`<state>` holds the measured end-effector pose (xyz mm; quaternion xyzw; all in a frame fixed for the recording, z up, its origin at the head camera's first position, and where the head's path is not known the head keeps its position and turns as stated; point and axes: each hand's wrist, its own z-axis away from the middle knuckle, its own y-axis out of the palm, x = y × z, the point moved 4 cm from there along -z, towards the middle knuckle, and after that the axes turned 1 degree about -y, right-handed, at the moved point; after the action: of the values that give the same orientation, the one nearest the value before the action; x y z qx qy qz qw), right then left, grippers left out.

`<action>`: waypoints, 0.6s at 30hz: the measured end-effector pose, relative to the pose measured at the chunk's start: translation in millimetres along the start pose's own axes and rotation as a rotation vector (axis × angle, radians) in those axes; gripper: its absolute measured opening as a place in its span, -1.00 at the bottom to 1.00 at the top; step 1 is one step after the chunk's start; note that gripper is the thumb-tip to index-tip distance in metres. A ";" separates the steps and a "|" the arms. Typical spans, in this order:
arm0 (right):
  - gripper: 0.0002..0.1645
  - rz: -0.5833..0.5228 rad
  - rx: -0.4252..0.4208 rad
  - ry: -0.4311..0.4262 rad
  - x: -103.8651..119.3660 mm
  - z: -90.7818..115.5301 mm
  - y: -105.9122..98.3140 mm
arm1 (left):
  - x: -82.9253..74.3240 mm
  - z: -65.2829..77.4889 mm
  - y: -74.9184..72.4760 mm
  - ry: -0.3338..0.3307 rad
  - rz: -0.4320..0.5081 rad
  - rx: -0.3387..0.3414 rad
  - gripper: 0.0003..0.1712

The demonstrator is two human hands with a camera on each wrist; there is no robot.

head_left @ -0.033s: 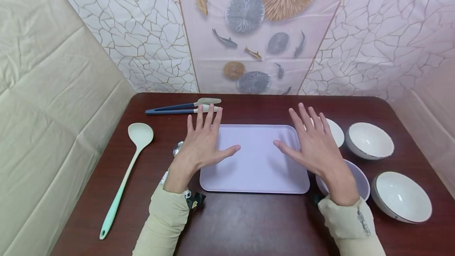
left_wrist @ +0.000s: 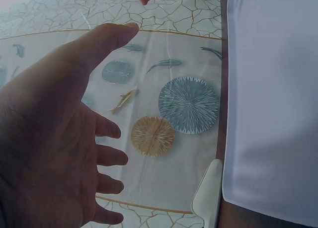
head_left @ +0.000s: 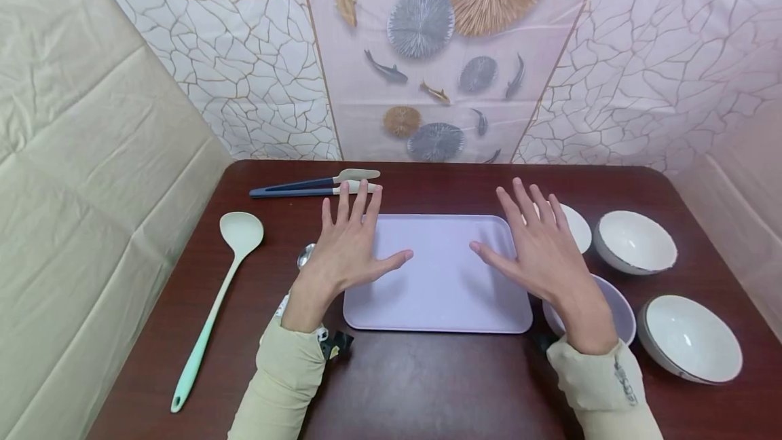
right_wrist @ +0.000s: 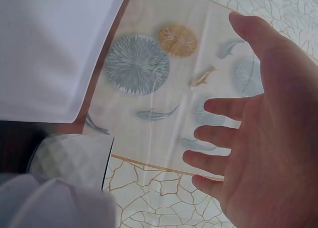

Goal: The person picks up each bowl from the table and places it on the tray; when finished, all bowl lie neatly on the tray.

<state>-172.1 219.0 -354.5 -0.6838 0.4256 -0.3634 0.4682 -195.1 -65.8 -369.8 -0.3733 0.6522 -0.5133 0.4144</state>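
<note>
A pale lavender tray [head_left: 440,270] lies on the dark table between my hands. My left hand [head_left: 345,253] hovers over the tray's left edge, fingers spread and thumb pointing inward. Over the right edge, my right hand [head_left: 544,253] is held the same way, its fingertips overlapping a white bowl [head_left: 577,226]. In the left wrist view the left palm [left_wrist: 54,128] holds nothing, with the tray [left_wrist: 273,89] at the right. The right wrist view shows the bare right palm [right_wrist: 278,143]. A lavender bowl [head_left: 617,304] sits partly hidden under the right wrist.
Blue-handled tongs [head_left: 293,189] lie at the back left. A ladle [head_left: 241,231] with a mint-green handle lies along the left side. Part of a metal spoon [head_left: 305,256] shows beside the left wrist. Two white bowls, one farther back [head_left: 635,243] and one nearer [head_left: 690,338], stand at the right.
</note>
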 end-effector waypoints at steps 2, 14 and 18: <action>0.19 0.004 -0.006 -0.003 -0.3 0.0 -0.6 | -0.4 0.1 -0.8 0.001 0.000 -0.001 0.33; 0.19 0.002 0.021 0.007 3.0 3.9 -4.1 | -1.8 2.8 -2.1 0.001 0.005 0.005 0.33; 0.20 0.016 0.015 0.004 3.6 3.9 -8.4 | -2.2 1.4 -3.7 0.021 0.028 -0.015 0.30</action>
<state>-165.2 218.6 -347.3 -0.6760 0.4294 -0.3643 0.4753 -192.7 -65.0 -366.0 -0.3620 0.6655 -0.5065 0.4118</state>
